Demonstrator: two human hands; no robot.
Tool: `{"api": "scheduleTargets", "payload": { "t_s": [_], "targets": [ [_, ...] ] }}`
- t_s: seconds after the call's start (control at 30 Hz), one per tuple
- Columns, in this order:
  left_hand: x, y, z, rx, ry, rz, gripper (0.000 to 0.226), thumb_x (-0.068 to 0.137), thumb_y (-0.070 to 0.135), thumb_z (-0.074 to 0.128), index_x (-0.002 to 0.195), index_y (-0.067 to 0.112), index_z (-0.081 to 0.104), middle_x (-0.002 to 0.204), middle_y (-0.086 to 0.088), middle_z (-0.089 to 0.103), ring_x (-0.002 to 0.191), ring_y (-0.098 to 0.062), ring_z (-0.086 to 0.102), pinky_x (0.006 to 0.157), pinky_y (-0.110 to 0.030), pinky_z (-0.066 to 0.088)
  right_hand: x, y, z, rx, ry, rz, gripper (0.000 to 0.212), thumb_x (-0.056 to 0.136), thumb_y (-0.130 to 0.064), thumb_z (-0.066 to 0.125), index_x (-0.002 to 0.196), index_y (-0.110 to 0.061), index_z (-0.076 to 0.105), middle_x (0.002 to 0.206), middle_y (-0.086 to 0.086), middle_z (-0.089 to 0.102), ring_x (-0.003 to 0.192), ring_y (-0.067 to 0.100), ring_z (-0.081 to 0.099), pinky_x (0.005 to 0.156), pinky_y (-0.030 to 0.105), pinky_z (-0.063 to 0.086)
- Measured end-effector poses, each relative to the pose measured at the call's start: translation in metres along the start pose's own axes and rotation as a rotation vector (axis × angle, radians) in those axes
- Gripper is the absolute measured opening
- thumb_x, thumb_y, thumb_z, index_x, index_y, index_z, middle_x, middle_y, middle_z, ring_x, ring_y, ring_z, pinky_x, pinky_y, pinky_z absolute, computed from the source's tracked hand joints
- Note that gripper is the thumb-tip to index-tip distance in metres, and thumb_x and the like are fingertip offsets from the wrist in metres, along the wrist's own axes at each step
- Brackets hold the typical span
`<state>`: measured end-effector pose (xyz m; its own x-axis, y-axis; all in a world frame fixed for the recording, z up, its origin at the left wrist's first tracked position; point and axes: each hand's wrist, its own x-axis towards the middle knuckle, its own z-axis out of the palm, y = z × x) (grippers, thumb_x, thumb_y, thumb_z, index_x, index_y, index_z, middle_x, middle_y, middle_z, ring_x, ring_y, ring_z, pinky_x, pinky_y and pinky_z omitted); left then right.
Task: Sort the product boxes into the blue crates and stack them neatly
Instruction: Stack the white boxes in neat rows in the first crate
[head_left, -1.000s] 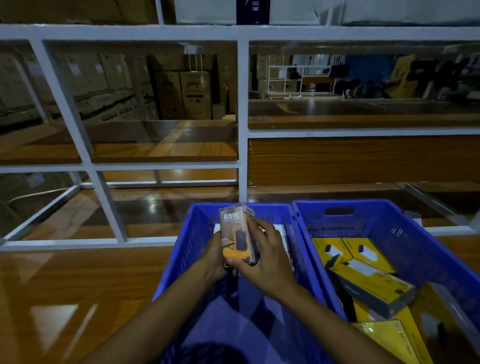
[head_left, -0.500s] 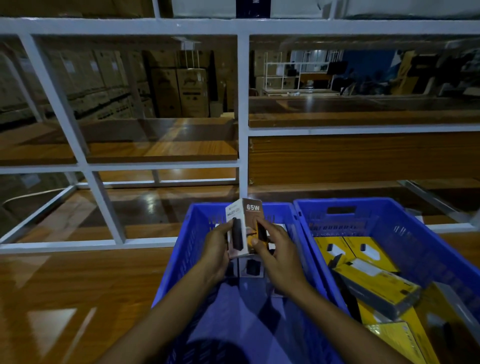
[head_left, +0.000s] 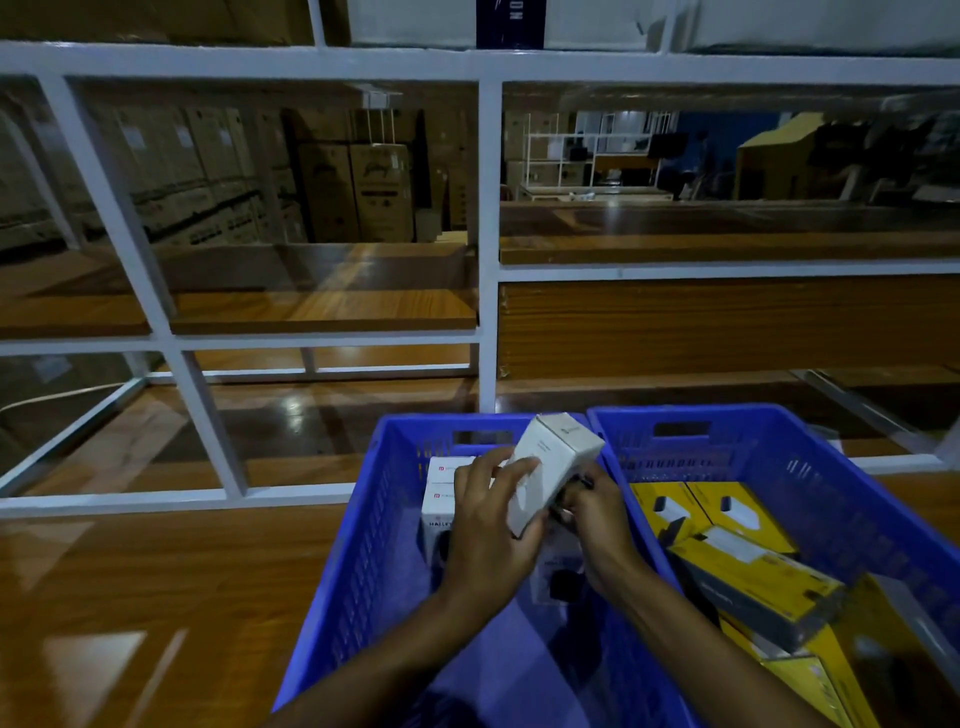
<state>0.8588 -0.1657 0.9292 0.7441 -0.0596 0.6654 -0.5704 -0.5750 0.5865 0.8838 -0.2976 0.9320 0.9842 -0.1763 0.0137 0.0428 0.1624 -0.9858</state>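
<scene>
Both hands hold one small white product box (head_left: 553, 462) tilted over the left blue crate (head_left: 363, 525). My left hand (head_left: 488, 525) wraps its near side and my right hand (head_left: 597, 519) grips its lower right end. Behind my left hand, white boxes (head_left: 439, 493) stand at the crate's far end. The right blue crate (head_left: 810, 467) holds several yellow boxes (head_left: 727, 545), some flat, one lying askew on top.
Both crates sit side by side on a glossy wooden shelf (head_left: 130, 582). A white metal rack frame (head_left: 488, 260) rises just behind them, with wooden shelf boards beyond. Cardboard cartons (head_left: 358, 192) are stacked in the dim background.
The box has been turned in my hands: its printed 65W face no longer shows and plain white sides face up. It now leans to the right, slightly lower over the crate.
</scene>
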Motion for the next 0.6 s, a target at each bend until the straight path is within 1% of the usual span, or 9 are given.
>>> {"api": "scheduleTargets", "payload": {
  "t_s": [0.07, 0.13, 0.2, 0.27, 0.37, 0.43, 0.5, 0.57, 0.6],
  "targets": [
    [0.003, -0.003, -0.003, -0.036, 0.017, 0.010, 0.056, 0.076, 0.008, 0.075, 0.124, 0.025, 0.053, 0.134, 0.002, 0.052, 0.123, -0.015, 0.046, 0.099, -0.026, 0.046, 0.000, 0.002, -0.001, -0.063, 0.035, -0.054, 0.041, 0.086, 0.007, 0.057, 0.116, -0.019, 0.063, 0.099, 0.000, 0.074, 0.091, 0.016, 0.071, 0.071, 0.034, 0.059],
    [0.005, -0.004, -0.007, -0.086, 0.041, -0.037, 0.057, 0.075, 0.000, 0.073, 0.123, 0.022, 0.052, 0.132, 0.004, 0.052, 0.123, -0.012, 0.048, 0.101, -0.021, 0.044, 0.000, 0.005, -0.001, -0.194, 0.040, -0.142, 0.046, 0.080, 0.001, 0.068, 0.119, -0.022, 0.058, 0.109, -0.003, 0.070, 0.102, 0.015, 0.067, 0.081, 0.039, 0.059],
    [0.007, -0.002, -0.010, -0.159, 0.059, -0.147, 0.066, 0.077, -0.004, 0.070, 0.127, 0.030, 0.044, 0.131, 0.007, 0.051, 0.122, -0.006, 0.049, 0.102, -0.020, 0.044, -0.003, 0.005, 0.000, -0.290, 0.011, -0.211, 0.054, 0.080, 0.002, 0.071, 0.121, -0.026, 0.051, 0.115, -0.007, 0.065, 0.107, 0.007, 0.063, 0.084, 0.029, 0.058],
    [0.009, -0.004, -0.013, -0.231, 0.061, -0.223, 0.073, 0.078, -0.005, 0.070, 0.125, 0.040, 0.038, 0.130, 0.011, 0.051, 0.121, 0.003, 0.050, 0.100, -0.017, 0.046, -0.005, 0.004, 0.001, -0.337, -0.011, -0.269, 0.055, 0.080, 0.005, 0.072, 0.119, -0.028, 0.050, 0.117, -0.011, 0.062, 0.108, 0.000, 0.061, 0.080, 0.017, 0.056],
    [0.015, -0.007, -0.018, -0.264, 0.048, -0.270, 0.067, 0.080, 0.009, 0.077, 0.124, 0.040, 0.037, 0.125, 0.016, 0.052, 0.112, 0.015, 0.050, 0.089, -0.017, 0.051, -0.003, 0.004, 0.001, -0.433, -0.014, -0.292, 0.050, 0.080, -0.001, 0.076, 0.110, -0.032, 0.050, 0.109, -0.013, 0.063, 0.100, -0.002, 0.062, 0.071, 0.012, 0.054],
    [0.019, -0.008, -0.024, -0.285, -0.003, -0.353, 0.065, 0.079, 0.021, 0.081, 0.123, 0.040, 0.038, 0.121, 0.013, 0.056, 0.104, 0.010, 0.056, 0.080, -0.021, 0.056, 0.000, 0.008, 0.000, -0.479, -0.017, -0.254, 0.046, 0.081, -0.007, 0.076, 0.104, -0.038, 0.051, 0.106, -0.008, 0.067, 0.093, 0.005, 0.067, 0.071, 0.022, 0.058],
    [0.023, -0.014, -0.030, -0.259, -0.056, -0.459, 0.071, 0.077, 0.027, 0.082, 0.131, 0.039, 0.036, 0.118, 0.006, 0.058, 0.099, 0.002, 0.059, 0.078, -0.034, 0.060, 0.001, 0.011, -0.001, -0.504, -0.056, -0.217, 0.042, 0.083, -0.011, 0.076, 0.106, -0.037, 0.053, 0.104, -0.004, 0.070, 0.088, 0.009, 0.069, 0.072, 0.032, 0.060],
    [0.026, -0.023, -0.033, -0.243, -0.140, -0.560, 0.086, 0.076, 0.020, 0.081, 0.142, 0.036, 0.029, 0.117, 0.001, 0.058, 0.098, -0.009, 0.063, 0.080, -0.042, 0.060, 0.001, 0.013, -0.002, -0.564, -0.109, -0.188, 0.046, 0.083, -0.010, 0.075, 0.116, -0.032, 0.053, 0.097, -0.005, 0.069, 0.082, 0.008, 0.070, 0.067, 0.027, 0.058],
    [0.027, -0.028, -0.033, -0.244, -0.187, -0.602, 0.091, 0.074, 0.013, 0.080, 0.144, 0.037, 0.025, 0.115, -0.002, 0.060, 0.097, -0.013, 0.065, 0.079, -0.042, 0.060, 0.001, 0.014, -0.002, -0.603, -0.139, -0.176, 0.050, 0.082, -0.010, 0.075, 0.120, -0.031, 0.051, 0.095, -0.006, 0.069, 0.080, 0.008, 0.070, 0.065, 0.027, 0.058]
  ]
}}
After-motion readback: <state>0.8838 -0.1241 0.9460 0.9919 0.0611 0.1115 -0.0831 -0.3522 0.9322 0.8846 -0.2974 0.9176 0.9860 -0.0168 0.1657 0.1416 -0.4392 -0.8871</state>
